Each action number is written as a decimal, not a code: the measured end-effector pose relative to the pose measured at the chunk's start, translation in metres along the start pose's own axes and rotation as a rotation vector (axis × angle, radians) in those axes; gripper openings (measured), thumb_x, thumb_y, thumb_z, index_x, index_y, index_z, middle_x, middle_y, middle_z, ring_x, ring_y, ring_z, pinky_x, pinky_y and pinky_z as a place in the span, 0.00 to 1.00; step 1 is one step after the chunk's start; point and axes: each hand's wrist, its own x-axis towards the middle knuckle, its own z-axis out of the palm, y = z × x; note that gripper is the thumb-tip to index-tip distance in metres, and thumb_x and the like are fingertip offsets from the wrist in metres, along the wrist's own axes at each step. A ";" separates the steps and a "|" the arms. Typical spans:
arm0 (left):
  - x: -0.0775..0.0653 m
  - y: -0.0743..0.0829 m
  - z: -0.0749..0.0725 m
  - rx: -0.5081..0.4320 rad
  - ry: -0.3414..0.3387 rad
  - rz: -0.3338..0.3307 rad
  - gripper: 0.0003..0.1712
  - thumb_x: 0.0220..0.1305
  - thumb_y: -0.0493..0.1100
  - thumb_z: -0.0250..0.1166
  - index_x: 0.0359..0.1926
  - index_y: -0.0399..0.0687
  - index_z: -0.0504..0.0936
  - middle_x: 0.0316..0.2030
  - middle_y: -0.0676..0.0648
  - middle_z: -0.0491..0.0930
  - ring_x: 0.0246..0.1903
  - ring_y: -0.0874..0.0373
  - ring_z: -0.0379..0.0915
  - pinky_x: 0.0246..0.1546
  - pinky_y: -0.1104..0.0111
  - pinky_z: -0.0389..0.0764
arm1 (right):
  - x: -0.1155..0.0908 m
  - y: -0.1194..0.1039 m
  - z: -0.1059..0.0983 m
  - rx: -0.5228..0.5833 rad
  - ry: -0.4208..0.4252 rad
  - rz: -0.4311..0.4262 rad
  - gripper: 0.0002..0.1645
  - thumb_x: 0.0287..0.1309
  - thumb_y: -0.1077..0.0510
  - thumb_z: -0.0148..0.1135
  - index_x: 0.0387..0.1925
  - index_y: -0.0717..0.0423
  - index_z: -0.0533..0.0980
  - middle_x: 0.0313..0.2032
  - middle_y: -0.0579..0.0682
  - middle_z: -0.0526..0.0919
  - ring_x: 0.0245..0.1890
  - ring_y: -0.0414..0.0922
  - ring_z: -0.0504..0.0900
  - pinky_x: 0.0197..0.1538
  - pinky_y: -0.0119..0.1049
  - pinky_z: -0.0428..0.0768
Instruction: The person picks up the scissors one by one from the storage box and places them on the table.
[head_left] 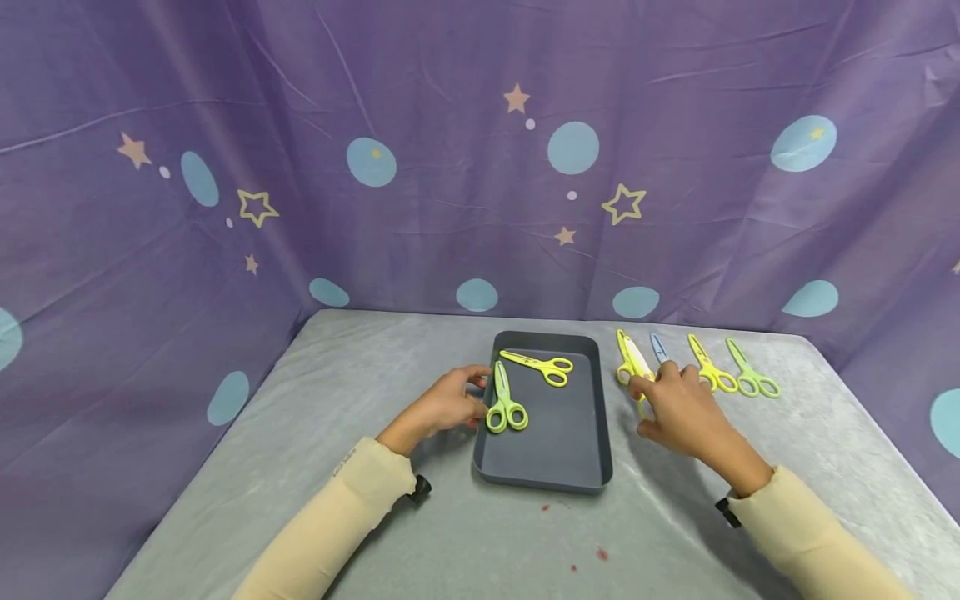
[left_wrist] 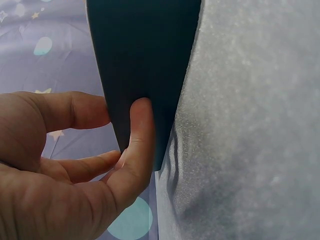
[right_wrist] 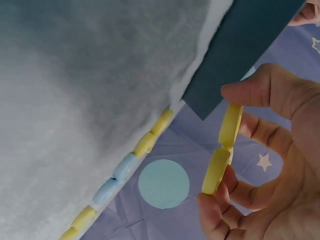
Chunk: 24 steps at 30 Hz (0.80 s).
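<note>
My right hand [head_left: 682, 408] is over the table right of the tray. It pinches the handles of yellow scissors [right_wrist: 230, 125], thumb on one loop and fingers on the other. Their pale blade [head_left: 638, 360] points away and overlaps another yellow pair [head_left: 622, 342] in the head view. My left hand [head_left: 444, 400] is at the left side of a dark grey tray [head_left: 558, 483], fingertips against its outer wall [left_wrist: 140, 60]. Inside the tray lie green scissors [head_left: 503, 396] and yellow-handled scissors [head_left: 538, 364].
Right of the tray, a row stands along the table's far part: blue scissors [head_left: 659, 347] partly behind my right hand, yellow scissors [head_left: 708, 362] and green scissors [head_left: 750, 371]. A purple curtain [head_left: 420, 233] hangs behind the grey table [head_left: 360, 358]. Small red spots [head_left: 602, 553] mark the front.
</note>
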 end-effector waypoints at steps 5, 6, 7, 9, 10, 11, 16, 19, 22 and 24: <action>0.000 0.000 0.000 0.000 0.000 0.001 0.43 0.58 0.25 0.63 0.76 0.39 0.64 0.63 0.36 0.69 0.31 0.52 0.82 0.33 0.60 0.88 | -0.004 -0.002 0.007 0.001 0.012 0.041 0.25 0.32 0.57 0.84 0.35 0.48 0.79 0.32 0.62 0.73 0.32 0.67 0.72 0.22 0.52 0.72; 0.000 0.000 0.000 -0.001 0.000 -0.001 0.43 0.58 0.25 0.63 0.76 0.39 0.64 0.64 0.36 0.69 0.31 0.52 0.82 0.34 0.60 0.88 | -0.005 -0.002 0.008 0.006 0.004 0.052 0.25 0.32 0.57 0.84 0.35 0.48 0.78 0.32 0.63 0.73 0.32 0.68 0.72 0.22 0.52 0.73; 0.000 -0.001 0.000 -0.001 0.000 -0.001 0.43 0.58 0.25 0.63 0.76 0.39 0.64 0.64 0.36 0.69 0.31 0.52 0.82 0.34 0.59 0.88 | -0.006 -0.003 0.009 0.011 -0.009 0.063 0.25 0.33 0.57 0.84 0.35 0.48 0.78 0.32 0.64 0.73 0.32 0.68 0.72 0.22 0.52 0.74; 0.000 -0.001 -0.001 -0.002 0.000 -0.002 0.43 0.58 0.25 0.63 0.76 0.39 0.64 0.64 0.36 0.69 0.31 0.52 0.82 0.34 0.59 0.88 | -0.006 -0.006 0.011 0.027 -0.042 0.090 0.24 0.35 0.57 0.84 0.35 0.48 0.77 0.34 0.65 0.73 0.33 0.67 0.72 0.23 0.53 0.74; 0.000 -0.001 0.000 -0.002 0.000 -0.002 0.43 0.58 0.25 0.63 0.76 0.39 0.64 0.64 0.36 0.69 0.31 0.52 0.82 0.34 0.59 0.88 | -0.007 -0.007 0.012 0.038 -0.057 0.104 0.24 0.36 0.57 0.83 0.35 0.48 0.77 0.34 0.66 0.73 0.33 0.67 0.72 0.23 0.53 0.74; 0.000 -0.001 0.000 -0.003 0.001 -0.003 0.43 0.59 0.25 0.63 0.76 0.40 0.64 0.64 0.36 0.69 0.31 0.52 0.82 0.34 0.59 0.88 | -0.007 -0.008 0.013 0.048 -0.074 0.117 0.24 0.37 0.57 0.84 0.36 0.48 0.77 0.35 0.66 0.73 0.34 0.67 0.72 0.23 0.53 0.74; 0.000 -0.001 -0.001 0.000 0.003 -0.009 0.43 0.60 0.25 0.64 0.76 0.41 0.64 0.64 0.37 0.69 0.32 0.51 0.82 0.34 0.59 0.88 | -0.005 -0.011 0.015 0.093 -0.148 0.167 0.22 0.41 0.58 0.83 0.37 0.50 0.78 0.36 0.64 0.74 0.34 0.65 0.70 0.23 0.51 0.74; 0.000 0.000 -0.001 -0.001 -0.002 -0.011 0.43 0.60 0.26 0.64 0.76 0.41 0.64 0.64 0.37 0.69 0.32 0.51 0.82 0.34 0.59 0.88 | -0.004 -0.012 0.015 0.118 -0.195 0.188 0.20 0.43 0.58 0.81 0.38 0.50 0.79 0.36 0.64 0.74 0.35 0.65 0.70 0.25 0.52 0.74; 0.001 0.000 -0.001 -0.003 -0.004 -0.011 0.43 0.60 0.25 0.64 0.76 0.40 0.63 0.64 0.37 0.69 0.33 0.51 0.82 0.34 0.59 0.88 | -0.004 -0.013 0.014 0.136 -0.229 0.208 0.19 0.45 0.59 0.80 0.38 0.50 0.80 0.37 0.64 0.73 0.36 0.66 0.71 0.27 0.54 0.75; 0.001 0.000 0.000 -0.001 -0.003 -0.012 0.43 0.60 0.25 0.64 0.76 0.40 0.64 0.64 0.37 0.69 0.33 0.52 0.82 0.34 0.59 0.88 | -0.004 -0.013 0.014 0.146 -0.241 0.209 0.19 0.45 0.59 0.80 0.39 0.51 0.80 0.37 0.64 0.73 0.37 0.66 0.71 0.27 0.55 0.76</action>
